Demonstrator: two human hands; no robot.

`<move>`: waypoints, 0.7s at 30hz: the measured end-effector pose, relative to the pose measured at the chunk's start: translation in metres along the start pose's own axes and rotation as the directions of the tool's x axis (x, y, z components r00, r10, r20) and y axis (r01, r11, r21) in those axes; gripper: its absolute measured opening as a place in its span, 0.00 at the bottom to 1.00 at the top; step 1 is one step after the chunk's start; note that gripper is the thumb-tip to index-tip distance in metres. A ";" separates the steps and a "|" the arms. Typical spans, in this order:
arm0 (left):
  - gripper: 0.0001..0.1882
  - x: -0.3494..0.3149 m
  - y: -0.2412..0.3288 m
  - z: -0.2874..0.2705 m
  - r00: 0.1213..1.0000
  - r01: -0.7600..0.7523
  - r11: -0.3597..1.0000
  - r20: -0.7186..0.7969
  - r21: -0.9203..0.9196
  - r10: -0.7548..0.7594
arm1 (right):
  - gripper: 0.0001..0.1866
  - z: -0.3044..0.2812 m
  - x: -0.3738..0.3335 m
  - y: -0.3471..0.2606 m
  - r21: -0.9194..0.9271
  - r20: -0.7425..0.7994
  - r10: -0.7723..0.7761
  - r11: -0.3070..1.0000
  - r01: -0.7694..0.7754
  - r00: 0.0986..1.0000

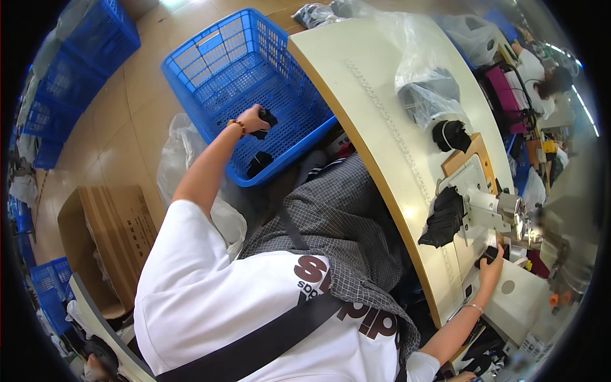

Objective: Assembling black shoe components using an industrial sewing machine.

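Observation:
My left hand (pixel 252 119) reaches out over a blue plastic basket (pixel 180 86) on the floor, fingers closed round a black cloth bundle (pixel 269 119). A second black bundle (pixel 259 163) lies at the basket's near end. To the right, my right hand (pixel 490 266) is beside a white sewing machine (pixel 489 207), its fingers round a small black thing (pixel 489 253) whose kind I cannot make out. A stack of black fabric pieces (pixel 443 218) hangs at the machine's near end. Farther up the table sits a black bundle with a pale band (pixel 450 135).
A curved pale worktable (pixel 356 70) runs along my right, bearing a clear plastic bag (pixel 428 89) with dark contents. An open cardboard box (pixel 121 235) and a plastic bag (pixel 181 149) are on the floor at left. Blue crates (pixel 70 89) stand far left. Another person (pixel 541 76) sits at far right.

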State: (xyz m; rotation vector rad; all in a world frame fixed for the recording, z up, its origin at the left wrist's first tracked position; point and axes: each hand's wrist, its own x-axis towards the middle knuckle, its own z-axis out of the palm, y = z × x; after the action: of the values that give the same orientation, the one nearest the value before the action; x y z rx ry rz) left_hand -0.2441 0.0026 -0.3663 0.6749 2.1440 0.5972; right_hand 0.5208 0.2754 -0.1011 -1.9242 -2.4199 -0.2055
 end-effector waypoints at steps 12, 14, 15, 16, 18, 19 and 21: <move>0.33 0.095 -0.075 0.149 0.964 -0.109 0.944 0.264 0.312 0.025 | 0.37 -0.096 -0.137 -0.289 0.959 0.068 -0.293 0.284 0.018 0.954; 0.32 0.099 -0.081 0.149 0.977 -0.073 0.952 0.213 0.299 0.008 | 0.37 -0.065 -0.127 -0.346 0.949 0.313 -0.602 0.218 -0.227 0.734; 0.32 0.102 -0.082 0.144 0.975 -0.094 0.942 0.222 0.321 0.021 | 0.35 -0.037 -0.115 -0.380 0.973 0.222 -0.708 0.206 -0.104 0.670; 0.32 0.102 -0.083 0.135 0.977 -0.043 0.982 0.213 0.186 0.002 | 0.32 -0.011 -0.112 -0.412 0.953 0.261 -0.745 0.099 -0.285 0.614; 0.34 0.100 -0.077 0.113 0.979 0.097 0.988 0.191 -0.124 -0.072 | 0.28 0.045 -0.104 -0.483 0.781 0.347 -0.762 -0.089 -0.619 0.547; 0.36 0.095 -0.071 0.102 0.972 0.184 0.944 0.191 -0.275 -0.134 | 0.27 0.070 -0.097 -0.510 0.768 0.451 -0.720 0.011 -0.641 0.528; 0.40 0.086 -0.056 0.070 0.939 0.284 0.603 0.342 -0.745 -0.019 | 0.29 0.114 -0.086 -0.560 0.807 0.441 -0.663 -0.001 -0.590 0.604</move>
State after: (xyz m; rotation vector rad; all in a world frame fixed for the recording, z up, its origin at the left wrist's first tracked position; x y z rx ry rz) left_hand -0.2492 0.0285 -0.4877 0.0568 1.3974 1.1601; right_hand 0.0014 0.0834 -0.2674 -0.9739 -1.4957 2.3325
